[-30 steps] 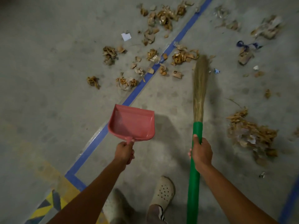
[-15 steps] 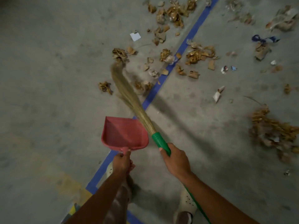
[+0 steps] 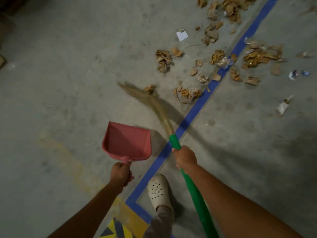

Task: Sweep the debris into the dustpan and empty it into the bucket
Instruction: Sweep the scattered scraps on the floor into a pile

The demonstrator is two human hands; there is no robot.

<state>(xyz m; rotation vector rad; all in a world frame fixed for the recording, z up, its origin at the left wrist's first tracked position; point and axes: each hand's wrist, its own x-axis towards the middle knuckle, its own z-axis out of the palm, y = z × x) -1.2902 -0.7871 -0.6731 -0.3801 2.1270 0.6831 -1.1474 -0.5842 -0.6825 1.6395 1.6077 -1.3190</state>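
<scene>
Right hand (image 3: 186,158) clamped on the broom (image 3: 175,140), left hand (image 3: 121,174) gripping the dustpan (image 3: 127,143) handle; debris (image 3: 187,94) looks light and papery, so flick gently or it'll scatter.

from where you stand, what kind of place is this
Probably a warehouse or factory, though no walls show. The floor is bare concrete, a blue line is marked across it, and a yellow-and-black hazard marking sits by the line's corner. Torn cardboard scraps lie scattered about.

Pink dustpan (image 3: 127,141), seemingly empty; scattered debris (image 3: 163,60)
</scene>
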